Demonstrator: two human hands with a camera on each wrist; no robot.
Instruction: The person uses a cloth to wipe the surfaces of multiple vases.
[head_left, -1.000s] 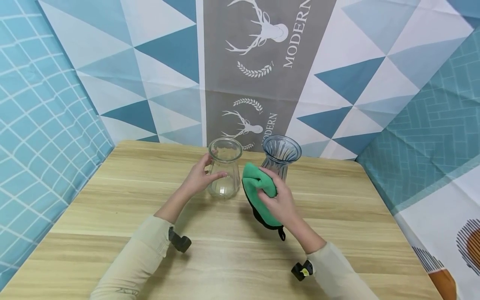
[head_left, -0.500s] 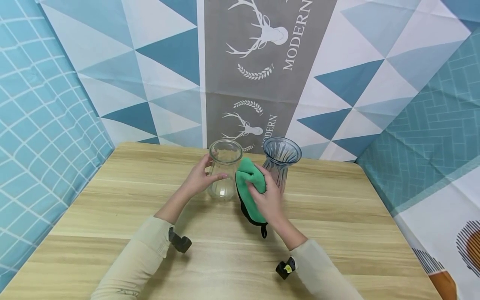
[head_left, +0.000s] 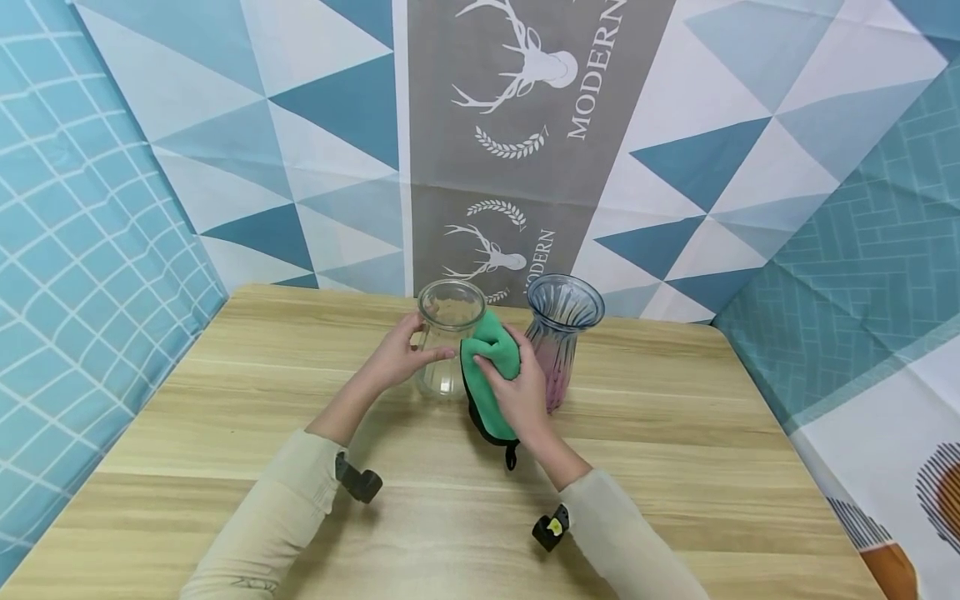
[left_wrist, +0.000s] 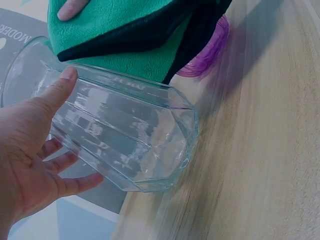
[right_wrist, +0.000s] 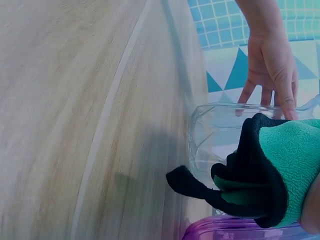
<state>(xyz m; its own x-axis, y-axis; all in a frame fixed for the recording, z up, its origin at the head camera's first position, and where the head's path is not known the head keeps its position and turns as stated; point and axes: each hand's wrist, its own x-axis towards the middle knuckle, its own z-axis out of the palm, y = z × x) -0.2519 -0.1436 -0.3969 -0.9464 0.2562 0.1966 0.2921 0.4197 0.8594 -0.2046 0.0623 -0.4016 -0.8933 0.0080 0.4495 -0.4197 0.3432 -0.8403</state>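
Observation:
A clear glass vase (head_left: 441, 377) with a wide rim stands upright on the wooden table. My left hand (head_left: 396, 354) holds its left side, thumb across the front and fingers behind, as the left wrist view also shows around the vase (left_wrist: 125, 132). My right hand (head_left: 523, 398) grips a folded green cloth (head_left: 489, 404) with black edging and a hanging loop. That cloth (left_wrist: 112, 37) lies against the clear vase's right side and hides part of it. Just right of the right hand stands a second, ribbed glass vase (head_left: 561, 333), blue at the top and pink-purple at the base.
Light wood-grain tabletop (head_left: 675, 450) extends in front and to both sides. Close behind the vases hangs a patterned backdrop (head_left: 337, 167) with triangles and deer heads. A dark camera mount sits at each wrist.
My right hand has moved left with the green cloth, from in front of the blue-purple vase to the clear vase's side, uncovering more of the coloured vase. The left hand keeps its place.

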